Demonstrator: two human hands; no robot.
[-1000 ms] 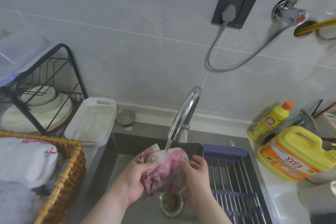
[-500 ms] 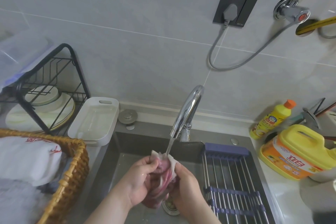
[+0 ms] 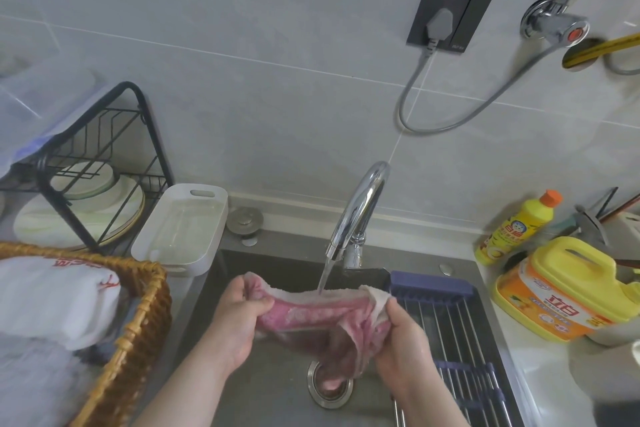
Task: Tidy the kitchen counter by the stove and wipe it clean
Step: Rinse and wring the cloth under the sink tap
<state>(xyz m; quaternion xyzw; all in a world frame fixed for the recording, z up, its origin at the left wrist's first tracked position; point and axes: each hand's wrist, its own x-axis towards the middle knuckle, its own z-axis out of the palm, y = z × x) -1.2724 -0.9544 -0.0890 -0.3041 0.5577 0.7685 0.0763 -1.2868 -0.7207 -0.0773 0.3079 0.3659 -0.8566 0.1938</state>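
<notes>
A wet pink and white cloth (image 3: pixel 311 314) is stretched between my two hands over the grey sink (image 3: pixel 277 388). My left hand (image 3: pixel 239 319) grips its left end and my right hand (image 3: pixel 401 340) grips its right end, with a fold hanging down toward the drain (image 3: pixel 329 388). Water runs from the chrome faucet (image 3: pixel 360 208) onto the top edge of the cloth.
A purple-framed drying rack (image 3: pixel 457 333) spans the sink's right half. Two yellow detergent bottles (image 3: pixel 568 298) stand on the right counter. Left of the sink are a white tray (image 3: pixel 183 229), a black dish rack (image 3: pixel 90 166) with plates, and a wicker basket (image 3: pixel 131 333).
My hands have moved apart, pulling the bunched cloth out into a stretched strip under the running water.
</notes>
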